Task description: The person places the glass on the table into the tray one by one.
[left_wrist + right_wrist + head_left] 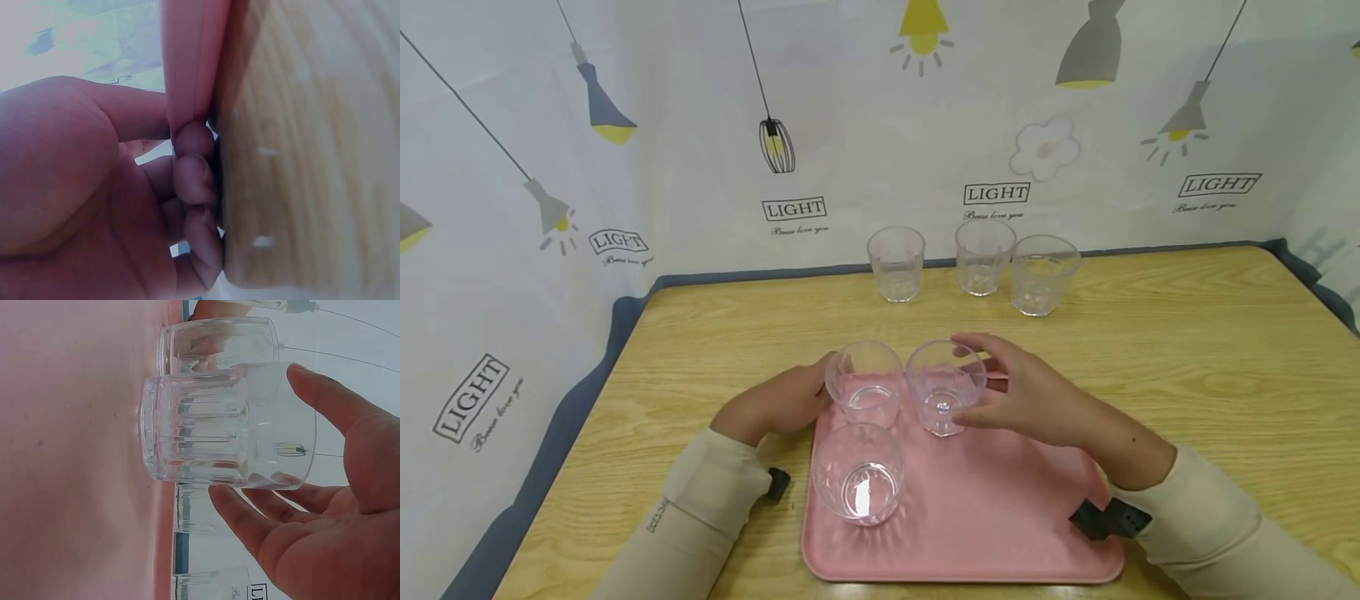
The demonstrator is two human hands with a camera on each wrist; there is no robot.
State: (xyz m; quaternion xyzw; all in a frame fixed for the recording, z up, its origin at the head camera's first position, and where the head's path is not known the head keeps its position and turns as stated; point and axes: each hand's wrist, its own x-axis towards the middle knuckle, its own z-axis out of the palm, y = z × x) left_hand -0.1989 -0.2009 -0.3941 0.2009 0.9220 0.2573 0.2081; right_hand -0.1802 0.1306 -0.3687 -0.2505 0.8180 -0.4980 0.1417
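Observation:
My right hand [1041, 396] holds a clear plastic cup [945, 404] at the back of the pink tray [992, 525], thumb on one side and fingers on the other. In the right wrist view this faceted cup [206, 428] stands upright with its base at the tray surface. My left hand [786, 398] grips the tray's left edge; in the left wrist view its fingers [194, 178] curl under the tray rim [195, 62], close to the tabletop. A second clear cup [865, 400] stands at the tray's back left, and a third [859, 479] in front of it.
Three more clear cups stand on the wooden table [722, 333] toward its back edge: one on the left [897, 267], one in the middle [985, 258], one on the right [1043, 279]. Behind the table hangs a white lamp-print cloth [865, 108].

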